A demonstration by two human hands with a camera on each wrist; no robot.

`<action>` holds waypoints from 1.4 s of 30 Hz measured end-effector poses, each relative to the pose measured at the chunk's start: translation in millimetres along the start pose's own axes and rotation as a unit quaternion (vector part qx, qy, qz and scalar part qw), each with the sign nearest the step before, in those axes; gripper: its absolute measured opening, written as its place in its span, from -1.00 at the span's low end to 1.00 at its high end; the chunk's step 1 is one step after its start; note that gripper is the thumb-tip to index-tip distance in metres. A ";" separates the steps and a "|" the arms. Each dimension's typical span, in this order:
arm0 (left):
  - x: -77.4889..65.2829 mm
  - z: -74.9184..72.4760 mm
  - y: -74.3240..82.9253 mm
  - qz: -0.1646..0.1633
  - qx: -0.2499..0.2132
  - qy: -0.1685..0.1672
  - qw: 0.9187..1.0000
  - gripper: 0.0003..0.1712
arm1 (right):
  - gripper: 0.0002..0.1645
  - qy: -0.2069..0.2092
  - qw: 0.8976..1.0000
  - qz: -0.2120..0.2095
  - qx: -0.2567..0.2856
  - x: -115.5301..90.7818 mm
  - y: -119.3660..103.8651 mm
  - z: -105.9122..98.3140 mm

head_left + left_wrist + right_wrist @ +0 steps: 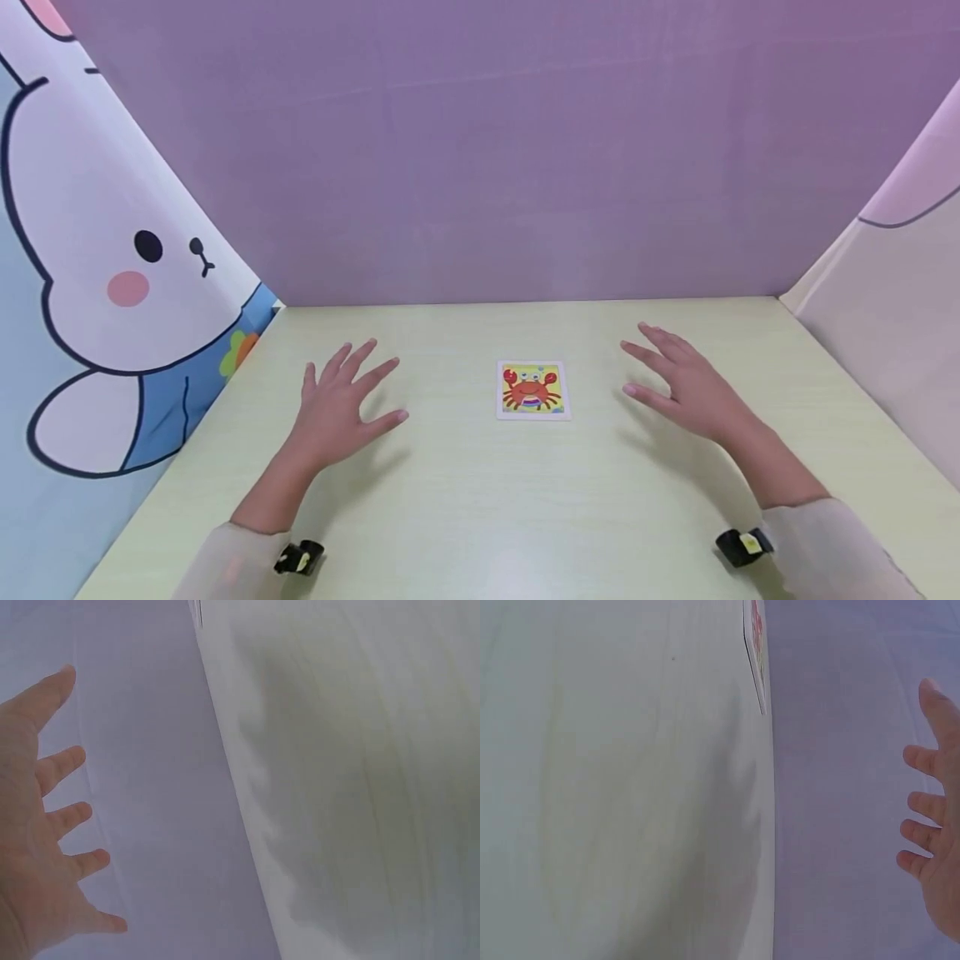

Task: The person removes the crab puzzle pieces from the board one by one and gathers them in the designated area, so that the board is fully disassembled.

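The crab-printed card [533, 390] lay on the pale counter [480, 508], between the left hand [335, 414] and right hand [696, 393], both raised, splayed and empty, with a purple backdrop [525, 167] behind and a cartoon-printed panel [97, 217] at left.

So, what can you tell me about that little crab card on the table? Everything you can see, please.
The crab card is nearly square and white-bordered, with a smiling red crab, claws raised, a striped belly patch, on yellow. Its pale edge looks thick, like stiff board. It lies flat, picture up, on the pale table, toward the far edge. Only the table touches it.
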State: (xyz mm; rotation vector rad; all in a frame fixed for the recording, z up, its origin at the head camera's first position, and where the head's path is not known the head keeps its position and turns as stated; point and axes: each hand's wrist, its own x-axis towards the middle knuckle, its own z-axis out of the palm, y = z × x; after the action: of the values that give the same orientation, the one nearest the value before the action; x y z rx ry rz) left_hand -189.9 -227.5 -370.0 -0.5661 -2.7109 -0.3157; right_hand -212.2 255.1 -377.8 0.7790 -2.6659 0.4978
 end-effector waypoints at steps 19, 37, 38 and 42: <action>23.2 23.3 30.1 0.026 -0.145 -0.008 0.989 -0.20 | -0.41 -0.014 0.994 0.004 0.110 20.3 -24.0 10.3; 39.2 42.6 56.5 0.018 -0.229 -0.041 0.972 -0.27 | -0.41 -0.050 0.989 0.012 0.138 39.2 -35.6 27.7; 40.4 43.6 57.0 0.016 -0.230 -0.043 0.972 -0.28 | -0.42 -0.051 0.989 0.014 0.139 40.3 -35.4 29.1; 46.8 48.0 57.4 0.006 -0.235 -0.051 0.971 -0.28 | -0.43 -0.060 0.987 0.023 0.147 45.3 -35.9 34.4</action>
State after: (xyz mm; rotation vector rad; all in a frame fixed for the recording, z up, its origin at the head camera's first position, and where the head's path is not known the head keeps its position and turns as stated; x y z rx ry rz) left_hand -219.9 -146.3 -387.7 -0.7398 -2.7323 -0.9639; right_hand -235.1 192.0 -382.1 0.8535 -2.7608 0.8984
